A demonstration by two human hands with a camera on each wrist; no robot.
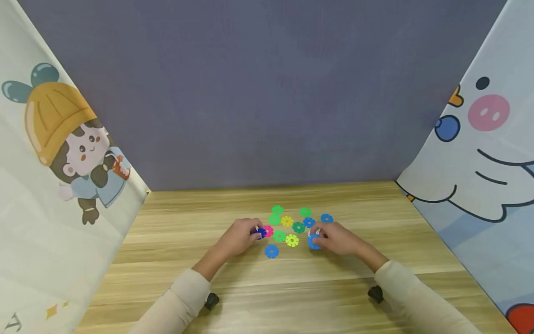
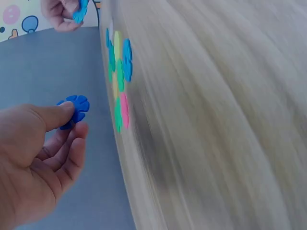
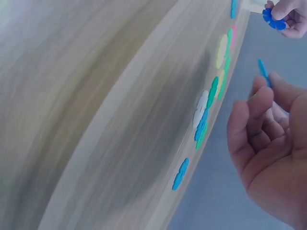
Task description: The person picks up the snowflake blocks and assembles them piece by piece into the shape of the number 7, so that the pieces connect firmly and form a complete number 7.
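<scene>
My left hand [image 1: 242,235] pinches a dark blue notched plastic snowflake disc [image 2: 80,106] between thumb and fingers. In the left wrist view this disc is raised off the wooden table. A lighter blue snowflake disc [image 1: 314,241] is pinched by my right hand [image 1: 339,239]; the right wrist view shows that disc [image 3: 263,72] edge-on at the fingertips. Beneath the right hand lies a white disc [image 3: 200,111], mostly covered in the head view. A pink disc [image 1: 269,231] lies just right of the left hand.
Between the hands, several loose discs lie on the wooden table [image 1: 267,297]: green ones such as the one in the middle [image 1: 279,236], a yellow disc [image 1: 292,240] and a blue disc [image 1: 272,251] nearest me. A grey panel [image 1: 267,102] stands behind, with printed cloths on both sides.
</scene>
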